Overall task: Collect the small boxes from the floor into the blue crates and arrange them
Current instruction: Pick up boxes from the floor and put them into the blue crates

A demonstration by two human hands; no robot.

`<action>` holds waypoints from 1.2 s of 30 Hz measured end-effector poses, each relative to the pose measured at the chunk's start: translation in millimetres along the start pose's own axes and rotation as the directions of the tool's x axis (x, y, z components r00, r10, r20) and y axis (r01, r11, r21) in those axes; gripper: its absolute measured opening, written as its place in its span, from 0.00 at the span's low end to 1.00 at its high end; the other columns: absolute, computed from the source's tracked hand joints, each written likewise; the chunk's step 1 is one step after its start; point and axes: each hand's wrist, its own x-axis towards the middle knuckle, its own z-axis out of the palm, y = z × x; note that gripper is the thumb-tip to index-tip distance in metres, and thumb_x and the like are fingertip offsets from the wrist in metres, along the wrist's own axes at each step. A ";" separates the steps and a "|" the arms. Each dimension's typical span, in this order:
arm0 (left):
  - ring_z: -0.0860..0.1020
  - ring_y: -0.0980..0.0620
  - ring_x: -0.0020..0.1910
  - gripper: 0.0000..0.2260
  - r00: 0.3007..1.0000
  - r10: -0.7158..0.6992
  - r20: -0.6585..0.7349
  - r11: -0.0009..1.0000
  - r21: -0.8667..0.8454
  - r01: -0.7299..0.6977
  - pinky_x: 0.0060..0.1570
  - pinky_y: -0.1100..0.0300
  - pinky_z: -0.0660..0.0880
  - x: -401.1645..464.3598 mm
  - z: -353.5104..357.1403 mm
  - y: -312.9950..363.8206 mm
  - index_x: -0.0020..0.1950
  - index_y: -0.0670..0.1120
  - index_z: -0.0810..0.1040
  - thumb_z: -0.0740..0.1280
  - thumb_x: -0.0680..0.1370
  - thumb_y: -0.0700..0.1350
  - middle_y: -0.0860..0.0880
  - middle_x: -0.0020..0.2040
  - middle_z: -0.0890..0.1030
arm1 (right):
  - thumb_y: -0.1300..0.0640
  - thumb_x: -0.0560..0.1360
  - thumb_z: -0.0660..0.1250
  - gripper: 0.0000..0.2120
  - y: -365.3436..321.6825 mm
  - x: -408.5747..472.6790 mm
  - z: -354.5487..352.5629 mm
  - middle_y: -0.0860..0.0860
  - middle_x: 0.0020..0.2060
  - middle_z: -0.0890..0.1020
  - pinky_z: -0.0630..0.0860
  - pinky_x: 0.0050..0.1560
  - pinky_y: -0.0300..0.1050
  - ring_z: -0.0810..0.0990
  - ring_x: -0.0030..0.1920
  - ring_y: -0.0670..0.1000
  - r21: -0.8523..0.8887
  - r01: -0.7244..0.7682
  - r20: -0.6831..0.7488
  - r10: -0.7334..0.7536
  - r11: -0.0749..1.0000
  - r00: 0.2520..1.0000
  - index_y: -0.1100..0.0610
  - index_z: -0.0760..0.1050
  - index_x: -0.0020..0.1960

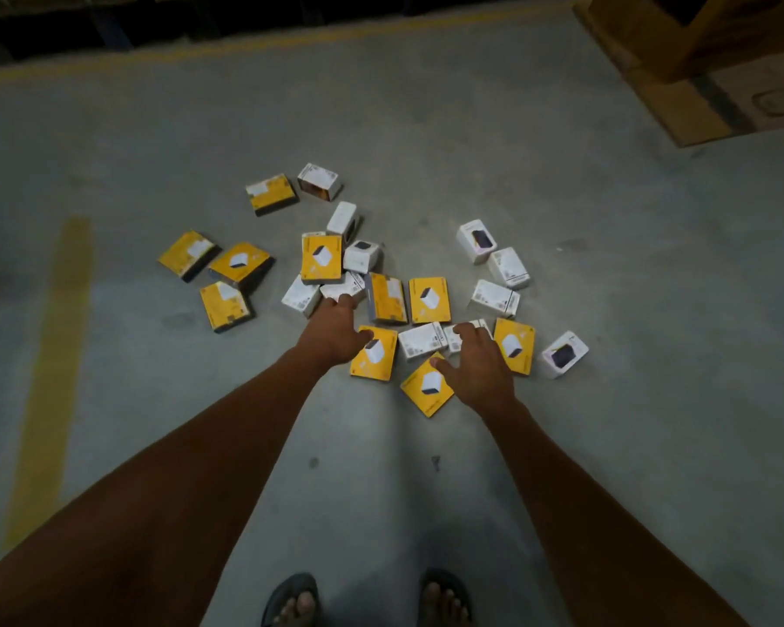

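A painted yellow stripe (53, 377) is running down the concrete floor (426, 129) at the left of the frame. Right of it, three yellow boxes (220, 276) are lying close together, apart from the main scatter. In the centre, the left hand (333, 330) is reaching down with fingers spread, its fingertips (338, 302) touching a small white box (342, 287) at the lower edge of a tight cluster; it is not closing on anything. A yellow box (374, 353) is lying just below and right of that hand, partly under the thumb. Further right, the right hand (476, 366) is hovering, loose and spread, its fingers over a white box (456, 339) and its thumb above a tilted yellow box (426, 386). More white boxes (499, 273) are lying at centre right. Cardboard (707, 83) is sitting at the upper right. Sandalled feet (367, 601) are showing at the bottom edge.
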 end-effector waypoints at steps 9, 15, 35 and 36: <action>0.71 0.37 0.72 0.34 0.997 0.024 -0.070 0.999 0.029 -0.022 0.66 0.47 0.71 80.7 105.2 -71.0 0.75 0.38 0.68 0.77 0.76 0.53 0.36 0.73 0.72 | 0.39 0.72 0.77 0.37 74.7 61.5 107.8 0.60 0.64 0.75 0.74 0.61 0.58 0.74 0.66 0.63 -0.082 -0.038 0.050 0.042 0.996 0.998 0.57 0.67 0.72; 0.66 0.38 0.77 0.45 0.999 -0.018 -0.032 0.999 0.048 0.019 0.71 0.47 0.69 127.7 172.4 -106.2 0.81 0.37 0.59 0.76 0.76 0.60 0.37 0.80 0.65 | 0.32 0.68 0.77 0.50 110.4 105.4 175.4 0.62 0.66 0.74 0.76 0.63 0.60 0.74 0.68 0.64 -0.146 -0.100 0.110 0.117 0.984 0.987 0.57 0.59 0.77; 0.63 0.32 0.77 0.71 0.908 -0.419 -0.021 0.906 -0.075 0.416 0.73 0.40 0.66 136.5 267.3 -128.3 0.83 0.48 0.33 0.85 0.62 0.61 0.33 0.79 0.57 | 0.32 0.58 0.83 0.56 144.5 129.4 216.4 0.60 0.73 0.73 0.74 0.69 0.52 0.74 0.71 0.61 -0.123 -0.293 0.177 0.312 0.948 0.934 0.61 0.68 0.75; 0.63 0.33 0.78 0.69 0.907 -0.422 -0.012 0.902 -0.111 0.418 0.73 0.41 0.67 135.8 261.8 -127.6 0.83 0.46 0.33 0.84 0.65 0.58 0.33 0.80 0.57 | 0.33 0.60 0.82 0.51 139.1 130.3 209.9 0.59 0.71 0.76 0.75 0.66 0.51 0.76 0.69 0.60 -0.098 -0.284 0.186 0.298 0.954 0.936 0.61 0.72 0.73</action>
